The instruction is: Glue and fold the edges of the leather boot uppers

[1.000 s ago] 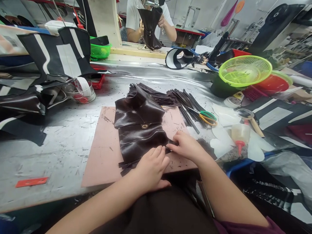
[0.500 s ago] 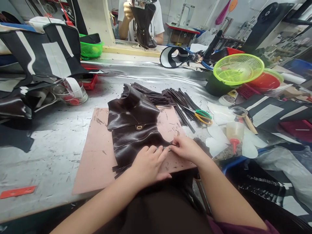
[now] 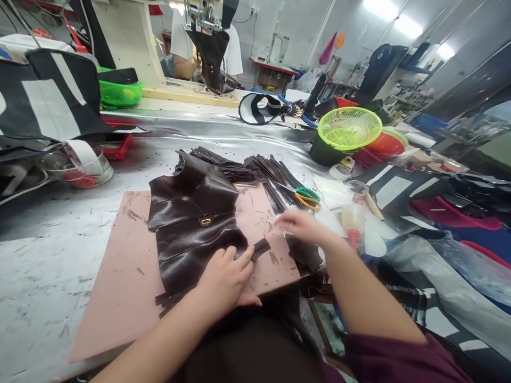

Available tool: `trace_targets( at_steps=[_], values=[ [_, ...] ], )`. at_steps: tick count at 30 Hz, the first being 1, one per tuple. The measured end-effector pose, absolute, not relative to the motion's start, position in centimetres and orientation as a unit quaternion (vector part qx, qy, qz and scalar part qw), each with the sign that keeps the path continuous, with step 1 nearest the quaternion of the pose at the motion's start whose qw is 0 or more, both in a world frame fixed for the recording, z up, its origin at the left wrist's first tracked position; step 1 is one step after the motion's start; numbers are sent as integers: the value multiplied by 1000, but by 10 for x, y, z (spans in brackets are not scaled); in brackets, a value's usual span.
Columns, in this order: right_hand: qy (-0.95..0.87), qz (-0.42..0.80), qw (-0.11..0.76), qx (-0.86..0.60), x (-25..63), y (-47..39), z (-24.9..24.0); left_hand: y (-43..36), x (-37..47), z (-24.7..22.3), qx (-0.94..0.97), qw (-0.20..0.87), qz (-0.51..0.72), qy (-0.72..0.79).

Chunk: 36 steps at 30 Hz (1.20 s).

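Observation:
A glossy dark brown leather boot upper (image 3: 187,199) with a gold-coloured buckle (image 3: 206,222) lies flat on a pink board (image 3: 115,287). My left hand (image 3: 223,282) rests on its near right edge, fingers stretched and pressing down. A short dark strip end (image 3: 262,247) sticks out to the right beyond those fingertips. Above the board's right part is my right hand (image 3: 301,226), apart from the leather and smeared by motion, so its fingers do not show clearly. A dark leather scrap (image 3: 304,254) lies below it, at the board's right edge.
Dark leather strips (image 3: 275,173) are piled behind the board, with green-and-yellow-handled scissors (image 3: 305,197) on them. To the right stand a glue bottle (image 3: 353,223) and a yellow-green basket (image 3: 349,127). A plastic tub (image 3: 80,165) is at left. Another person (image 3: 187,48) sits behind a sewing machine.
My right hand has left the leather's right edge and lifted up and away from it. My left hand stays pressed on the leather. The whole view has shifted to the right.

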State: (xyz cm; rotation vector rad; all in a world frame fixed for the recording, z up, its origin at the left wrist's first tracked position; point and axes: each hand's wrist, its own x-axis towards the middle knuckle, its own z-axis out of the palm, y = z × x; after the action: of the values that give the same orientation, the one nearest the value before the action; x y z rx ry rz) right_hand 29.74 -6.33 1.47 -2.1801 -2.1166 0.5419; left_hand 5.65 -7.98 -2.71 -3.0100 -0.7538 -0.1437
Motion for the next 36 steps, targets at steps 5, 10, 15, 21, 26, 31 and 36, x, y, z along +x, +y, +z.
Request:
trace_targets(
  at_steps=[5, 10, 15, 21, 26, 31, 36],
  values=[
    [-584, 41, -15, -810, 375, -10, -5, -85, 54, -29, -964, 11, -49, -263],
    [-602, -20, -12, -798, 382, -15, -15, -88, 51, -30, -960, -17, -51, -274],
    [-586, 27, 80, -806, 345, -74, 10, -88, 49, -34, -955, -30, -73, -285],
    [-440, 487, 207, -725, 272, -193, 1, -86, 46, -34, -949, -57, -81, -298],
    [-431, 572, 205, -667, 243, -221, -17, -85, 45, -34, -950, -68, -86, -292],
    [-502, 515, 157, -677, 233, -188, -5, -87, 42, -37, -950, -66, -110, -286],
    [-519, 476, 151, -694, 226, -179, -4, -88, 41, -39, -950, -63, -117, -282]
  ],
)
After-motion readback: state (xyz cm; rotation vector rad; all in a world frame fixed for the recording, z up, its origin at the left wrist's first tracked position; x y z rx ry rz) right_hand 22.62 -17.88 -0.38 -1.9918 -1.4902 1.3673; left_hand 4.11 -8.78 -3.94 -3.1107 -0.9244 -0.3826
